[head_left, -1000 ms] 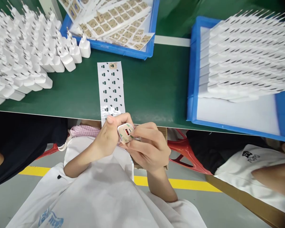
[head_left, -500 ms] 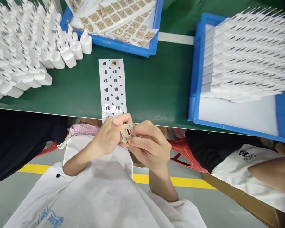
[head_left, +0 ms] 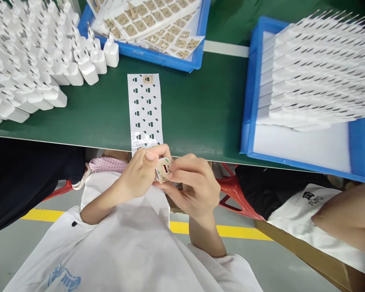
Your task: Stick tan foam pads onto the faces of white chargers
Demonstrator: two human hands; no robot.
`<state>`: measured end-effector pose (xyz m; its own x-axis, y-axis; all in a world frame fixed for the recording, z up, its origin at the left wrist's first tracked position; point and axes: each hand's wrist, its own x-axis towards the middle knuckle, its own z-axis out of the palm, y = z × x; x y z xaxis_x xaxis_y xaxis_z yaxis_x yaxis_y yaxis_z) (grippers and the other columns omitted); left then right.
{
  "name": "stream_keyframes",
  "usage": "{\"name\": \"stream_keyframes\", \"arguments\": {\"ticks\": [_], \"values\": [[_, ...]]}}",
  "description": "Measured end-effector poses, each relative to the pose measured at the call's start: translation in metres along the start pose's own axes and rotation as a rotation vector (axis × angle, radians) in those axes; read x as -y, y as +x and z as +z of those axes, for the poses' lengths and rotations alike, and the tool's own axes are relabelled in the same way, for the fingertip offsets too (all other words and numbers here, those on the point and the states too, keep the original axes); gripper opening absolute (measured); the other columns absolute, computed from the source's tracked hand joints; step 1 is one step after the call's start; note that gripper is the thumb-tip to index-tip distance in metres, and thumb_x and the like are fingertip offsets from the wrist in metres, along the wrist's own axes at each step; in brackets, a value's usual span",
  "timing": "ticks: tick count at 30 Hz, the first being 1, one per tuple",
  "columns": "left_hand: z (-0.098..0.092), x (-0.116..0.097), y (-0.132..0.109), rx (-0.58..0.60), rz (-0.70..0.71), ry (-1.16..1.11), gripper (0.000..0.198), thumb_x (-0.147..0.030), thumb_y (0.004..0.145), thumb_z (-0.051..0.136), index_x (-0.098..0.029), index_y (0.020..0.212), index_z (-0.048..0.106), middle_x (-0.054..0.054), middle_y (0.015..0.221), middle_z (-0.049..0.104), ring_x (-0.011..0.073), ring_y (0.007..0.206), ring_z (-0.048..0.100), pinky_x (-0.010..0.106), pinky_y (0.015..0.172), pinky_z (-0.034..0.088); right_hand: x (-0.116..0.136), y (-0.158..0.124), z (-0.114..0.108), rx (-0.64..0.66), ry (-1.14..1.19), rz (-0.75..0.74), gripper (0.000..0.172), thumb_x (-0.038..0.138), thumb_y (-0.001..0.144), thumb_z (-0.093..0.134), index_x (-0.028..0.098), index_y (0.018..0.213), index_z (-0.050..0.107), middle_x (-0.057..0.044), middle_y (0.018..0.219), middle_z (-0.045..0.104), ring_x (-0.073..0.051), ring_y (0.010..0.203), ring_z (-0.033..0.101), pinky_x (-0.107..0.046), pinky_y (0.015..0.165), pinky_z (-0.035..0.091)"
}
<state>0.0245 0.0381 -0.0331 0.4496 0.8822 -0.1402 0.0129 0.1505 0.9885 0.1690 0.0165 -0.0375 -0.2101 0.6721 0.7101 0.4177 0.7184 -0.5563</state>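
My left hand (head_left: 141,172) is closed around a small white charger (head_left: 157,175), most of it hidden in the palm. The charger's end face points to the right and carries a tan adhesive sticker (head_left: 162,169) with a cut-out around the USB port. My right hand (head_left: 196,184) has its fingertips on the right edge of that face, with the thumb below at the charger's lower side. Just beyond the hands, a white backing sheet (head_left: 142,107) with rows of small cut-outs lies over the table edge. One tan sticker (head_left: 148,79) is on its far end.
Many white plug chargers (head_left: 27,69) stand at the left. A blue tray (head_left: 170,61) at the back holds sticker sheets (head_left: 158,20). At the right, another blue tray (head_left: 246,117) holds stacked chargers (head_left: 316,77). People sit on both sides, near red stools (head_left: 234,190).
My right thumb has moved a little down and away from the fingers, and the fingers have shifted slightly at the sticker's edge. My left hand holds the charger as before.
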Motion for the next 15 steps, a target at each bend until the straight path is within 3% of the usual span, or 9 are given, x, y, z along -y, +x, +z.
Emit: {"name": "stream_keyframes", "arguments": {"ticks": [7, 15], "values": [[-0.001, -0.001, -0.002, -0.051, 0.05, 0.087, 0.083, -0.091, 0.081, -0.004, -0.023, 0.068, 0.042, -0.001, 0.053, 0.045, 0.0159, 0.051, 0.04, 0.031, 0.051, 0.03, 0.014, 0.001, -0.003, -0.004, -0.025, 0.122, 0.014, 0.012, 0.09, 0.066, 0.026, 0.092, 0.065, -0.001, 0.083, 0.062, -0.014, 0.067, 0.058, -0.031, 0.055, 0.047], [-0.001, 0.002, -0.003, -0.083, 0.096, 0.154, 0.083, -0.091, 0.08, -0.006, -0.023, 0.069, 0.041, 0.0, 0.056, 0.049, 0.0157, 0.051, 0.04, 0.031, 0.05, 0.029, 0.028, 0.004, -0.01, 0.051, 0.21, 0.624, 0.012, 0.02, 0.089, 0.07, 0.023, 0.078, 0.069, 0.002, 0.071, 0.056, -0.012, 0.063, 0.051, -0.028, 0.054, 0.041]]}}
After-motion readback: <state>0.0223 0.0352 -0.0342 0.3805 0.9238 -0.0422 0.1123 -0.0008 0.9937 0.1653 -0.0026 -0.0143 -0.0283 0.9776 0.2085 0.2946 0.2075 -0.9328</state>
